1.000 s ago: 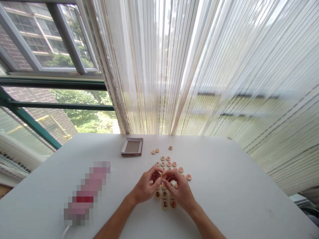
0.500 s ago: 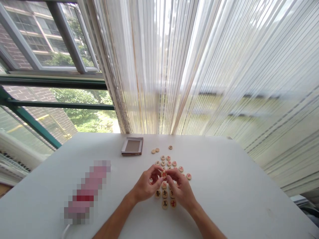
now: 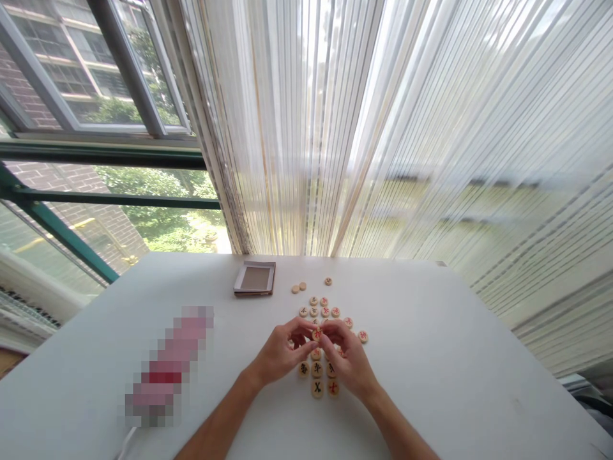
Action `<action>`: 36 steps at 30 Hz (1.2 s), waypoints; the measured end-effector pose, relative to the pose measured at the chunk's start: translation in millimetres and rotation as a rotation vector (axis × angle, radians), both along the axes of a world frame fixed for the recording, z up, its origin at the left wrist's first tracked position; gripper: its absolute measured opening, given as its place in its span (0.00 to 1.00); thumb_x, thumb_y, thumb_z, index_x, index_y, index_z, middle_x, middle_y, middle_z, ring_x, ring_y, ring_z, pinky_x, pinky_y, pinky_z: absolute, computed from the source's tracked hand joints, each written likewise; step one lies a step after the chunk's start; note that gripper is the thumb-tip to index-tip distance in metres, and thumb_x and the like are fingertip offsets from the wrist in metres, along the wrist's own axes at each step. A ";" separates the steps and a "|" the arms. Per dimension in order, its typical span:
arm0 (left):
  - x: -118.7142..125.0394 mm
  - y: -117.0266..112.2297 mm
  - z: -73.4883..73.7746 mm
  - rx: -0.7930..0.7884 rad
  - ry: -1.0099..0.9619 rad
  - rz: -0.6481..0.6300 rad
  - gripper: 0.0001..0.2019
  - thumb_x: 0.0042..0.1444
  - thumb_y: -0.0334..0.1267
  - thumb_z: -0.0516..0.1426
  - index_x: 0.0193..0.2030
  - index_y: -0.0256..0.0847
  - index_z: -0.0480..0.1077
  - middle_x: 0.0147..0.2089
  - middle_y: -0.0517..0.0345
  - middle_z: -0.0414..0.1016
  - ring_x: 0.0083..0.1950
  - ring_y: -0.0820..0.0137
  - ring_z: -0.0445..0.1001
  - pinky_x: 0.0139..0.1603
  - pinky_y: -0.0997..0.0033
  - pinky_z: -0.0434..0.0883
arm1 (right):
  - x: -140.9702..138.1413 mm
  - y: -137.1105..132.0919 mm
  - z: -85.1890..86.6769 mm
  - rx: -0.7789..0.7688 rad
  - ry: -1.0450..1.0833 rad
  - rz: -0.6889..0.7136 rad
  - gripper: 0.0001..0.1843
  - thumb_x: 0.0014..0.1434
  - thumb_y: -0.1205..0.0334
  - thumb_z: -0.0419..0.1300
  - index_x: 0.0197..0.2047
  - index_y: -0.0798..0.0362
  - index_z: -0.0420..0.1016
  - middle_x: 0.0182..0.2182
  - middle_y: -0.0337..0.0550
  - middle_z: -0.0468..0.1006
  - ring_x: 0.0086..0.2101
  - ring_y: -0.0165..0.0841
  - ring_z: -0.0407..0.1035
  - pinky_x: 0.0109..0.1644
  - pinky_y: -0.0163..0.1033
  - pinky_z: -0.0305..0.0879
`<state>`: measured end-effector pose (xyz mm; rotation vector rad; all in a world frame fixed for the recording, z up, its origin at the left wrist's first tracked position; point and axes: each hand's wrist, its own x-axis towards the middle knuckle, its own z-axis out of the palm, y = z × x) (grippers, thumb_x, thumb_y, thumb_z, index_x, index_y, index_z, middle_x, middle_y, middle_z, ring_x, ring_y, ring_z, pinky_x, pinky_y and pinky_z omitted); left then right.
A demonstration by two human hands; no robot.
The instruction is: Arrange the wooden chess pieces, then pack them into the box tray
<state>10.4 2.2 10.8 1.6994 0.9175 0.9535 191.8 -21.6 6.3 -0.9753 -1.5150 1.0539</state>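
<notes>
Between my two hands, above the middle of the laid-out pieces, is a round wooden xiangqi piece (image 3: 317, 334) with a red character facing up. My right hand (image 3: 350, 356) pinches it from the right with thumb and fingers. From the other side, the curved fingers of my left hand (image 3: 282, 350) close on its edge. Black-marked pieces (image 3: 317, 369) and a red-marked piece (image 3: 333, 387) lie in rows just below the hands. More pieces (image 3: 325, 312) are arranged beyond the fingers. My hands cover part of the arrangement.
On the white table (image 3: 431, 358), an open shallow box (image 3: 255, 278) stands at the back. Two blank-faced discs (image 3: 299, 287) and one marked piece (image 3: 328, 281) lie apart near it. A blurred-out pink object (image 3: 172, 361) with a white cord is on the left. Sheer curtains (image 3: 306, 160) hang behind.
The held piece has shifted very slightly to the right and turned a little between the fingers. Both hands stay in nearly the same place; the other pieces lie as before.
</notes>
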 end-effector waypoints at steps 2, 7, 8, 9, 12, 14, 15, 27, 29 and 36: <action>0.0 0.2 -2.3 -0.032 -0.007 -0.014 0.14 0.57 0.42 0.61 0.48 0.39 0.71 0.36 0.55 0.80 0.32 0.70 0.76 0.32 0.73 0.72 | 0.5 0.4 -0.9 0.002 0.002 -0.003 0.08 0.66 0.57 0.57 0.45 0.51 0.70 0.37 0.44 0.77 0.38 0.36 0.74 0.45 0.41 0.72; 0.6 -0.2 -2.6 -0.100 -0.023 -0.042 0.15 0.58 0.45 0.61 0.49 0.40 0.71 0.38 0.53 0.81 0.32 0.67 0.79 0.32 0.70 0.75 | 2.0 1.9 -2.6 -0.008 0.012 -0.015 0.07 0.64 0.57 0.59 0.44 0.51 0.71 0.37 0.43 0.77 0.37 0.35 0.74 0.43 0.40 0.72; 0.8 -0.5 -1.8 -0.092 -0.021 -0.042 0.15 0.58 0.45 0.61 0.49 0.40 0.71 0.38 0.52 0.81 0.33 0.67 0.79 0.32 0.70 0.75 | 2.2 2.2 -2.9 -0.010 0.012 -0.016 0.07 0.63 0.58 0.60 0.43 0.51 0.71 0.36 0.42 0.77 0.36 0.34 0.74 0.42 0.39 0.72; 1.0 -1.0 -1.0 -0.081 -0.016 -0.041 0.15 0.58 0.45 0.61 0.48 0.40 0.72 0.38 0.52 0.81 0.34 0.67 0.79 0.33 0.70 0.75 | 2.4 2.5 -3.3 -0.013 0.009 -0.017 0.07 0.63 0.58 0.61 0.43 0.51 0.71 0.36 0.42 0.76 0.35 0.34 0.74 0.41 0.38 0.72; 1.9 -2.3 0.8 -0.067 0.015 -0.039 0.14 0.58 0.44 0.60 0.48 0.40 0.72 0.37 0.52 0.82 0.36 0.66 0.80 0.32 0.72 0.73 | 2.5 3.4 -4.8 -0.026 -0.008 -0.035 0.08 0.61 0.57 0.63 0.40 0.51 0.72 0.34 0.40 0.76 0.33 0.32 0.73 0.38 0.37 0.72; 2.3 -2.8 1.0 -0.065 0.035 -0.045 0.13 0.58 0.43 0.60 0.48 0.41 0.73 0.38 0.53 0.82 0.36 0.66 0.80 0.32 0.73 0.72 | 2.3 3.6 -6.0 -0.035 -0.021 -0.062 0.08 0.60 0.57 0.64 0.38 0.52 0.72 0.32 0.39 0.75 0.31 0.32 0.72 0.36 0.36 0.71; 2.5 -2.7 0.9 -0.059 0.044 -0.048 0.13 0.58 0.43 0.60 0.48 0.41 0.73 0.38 0.53 0.82 0.36 0.67 0.79 0.32 0.74 0.71 | 2.2 3.6 -6.4 -0.036 -0.027 -0.075 0.09 0.60 0.56 0.64 0.37 0.52 0.72 0.31 0.39 0.75 0.30 0.31 0.72 0.35 0.36 0.70; 0.4 0.3 2.5 0.072 0.094 0.000 0.12 0.56 0.43 0.61 0.45 0.41 0.73 0.35 0.58 0.77 0.31 0.73 0.72 0.31 0.75 0.70 | 0.6 2.0 -4.2 -0.012 -0.024 -0.080 0.07 0.64 0.57 0.59 0.39 0.51 0.76 0.33 0.43 0.80 0.34 0.36 0.77 0.41 0.39 0.73; -3.6 2.9 3.1 0.101 0.095 0.015 0.11 0.56 0.41 0.61 0.45 0.41 0.73 0.37 0.57 0.77 0.32 0.73 0.72 0.33 0.74 0.71 | 0.1 1.7 -4.1 -0.005 -0.008 -0.071 0.07 0.64 0.58 0.59 0.41 0.51 0.75 0.35 0.44 0.80 0.36 0.36 0.77 0.43 0.40 0.73; -18.9 16.0 1.0 0.101 -0.004 0.125 0.12 0.55 0.39 0.62 0.44 0.40 0.69 0.39 0.55 0.76 0.32 0.73 0.72 0.35 0.73 0.72 | 3.1 2.7 -2.8 -0.025 -0.001 -0.131 0.09 0.66 0.56 0.56 0.45 0.51 0.73 0.39 0.46 0.79 0.37 0.37 0.76 0.43 0.41 0.74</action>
